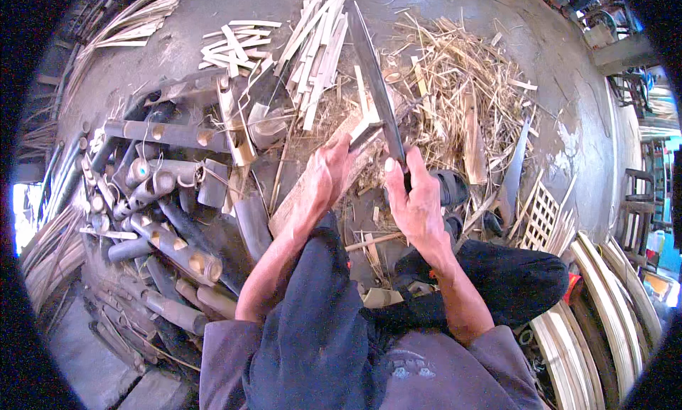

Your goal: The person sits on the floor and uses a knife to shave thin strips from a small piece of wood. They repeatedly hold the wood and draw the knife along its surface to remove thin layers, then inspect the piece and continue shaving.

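My right hand (415, 200) grips the handle of a long dark knife (373, 83) whose blade points away from me. The blade rests against a small pale bamboo piece (366, 119). My left hand (328, 174) holds that piece upright on a wooden block (302, 197) that slants across the ground between my knees. My legs in dark trousers frame the work spot.
Cut bamboo tubes (163, 197) lie piled at the left. Split pale strips (312, 47) lie at the top, straw-like shavings (462, 83) at the right. A saw (513, 172), a small lattice (540, 214) and curved bamboo slats (604, 296) lie at the right.
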A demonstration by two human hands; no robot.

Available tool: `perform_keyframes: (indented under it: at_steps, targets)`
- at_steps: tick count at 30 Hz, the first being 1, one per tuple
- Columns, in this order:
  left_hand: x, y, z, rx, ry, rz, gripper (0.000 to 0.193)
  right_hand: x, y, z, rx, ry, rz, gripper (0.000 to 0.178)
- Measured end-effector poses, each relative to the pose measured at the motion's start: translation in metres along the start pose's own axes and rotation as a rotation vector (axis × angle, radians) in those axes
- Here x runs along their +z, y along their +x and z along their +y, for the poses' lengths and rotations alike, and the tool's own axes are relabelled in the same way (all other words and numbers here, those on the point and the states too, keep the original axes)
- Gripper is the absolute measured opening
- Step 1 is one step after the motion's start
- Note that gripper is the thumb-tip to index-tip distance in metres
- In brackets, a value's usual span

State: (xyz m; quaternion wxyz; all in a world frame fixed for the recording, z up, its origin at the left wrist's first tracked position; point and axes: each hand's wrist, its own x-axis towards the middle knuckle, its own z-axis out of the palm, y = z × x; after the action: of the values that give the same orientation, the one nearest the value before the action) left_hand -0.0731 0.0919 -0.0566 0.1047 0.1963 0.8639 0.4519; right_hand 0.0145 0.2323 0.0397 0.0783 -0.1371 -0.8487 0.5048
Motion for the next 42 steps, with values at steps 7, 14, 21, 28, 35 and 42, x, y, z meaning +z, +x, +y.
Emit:
perform_keyframes:
  at_steps: [7, 14, 21, 28, 35, 42]
  targets:
    - [0.054, -0.009, -0.058, 0.104, 0.101, -0.151, 0.017, 0.031, -0.006, 0.096, 0.146, -0.151, -0.141, 0.029]
    - [0.022, -0.007, -0.044, -0.196, -0.572, -0.029, 0.019, 0.016, -0.032, 0.149, 0.256, -0.196, -0.092, 0.027]
    - [-0.016, -0.039, -0.038, -0.532, -1.015, -0.056, 0.024, 0.003, -0.015, 0.113, 0.144, -0.431, -0.156, 0.040]
    - [-0.026, -0.063, 0.014, -0.547, -0.251, -0.097, 0.027, 0.032, 0.010, 0.078, -0.273, -0.602, -0.408, 0.023]
    - [-0.026, -0.072, -0.005, -0.624, -0.417, -0.126, 0.017, 0.044, 0.040, 0.118, -0.456, -0.663, -0.257, 0.026]
    - [-0.048, -0.096, 0.012, -0.633, -0.914, -0.096, 0.026, 0.008, 0.059, 0.125, 0.045, -0.661, -0.209, 0.038]
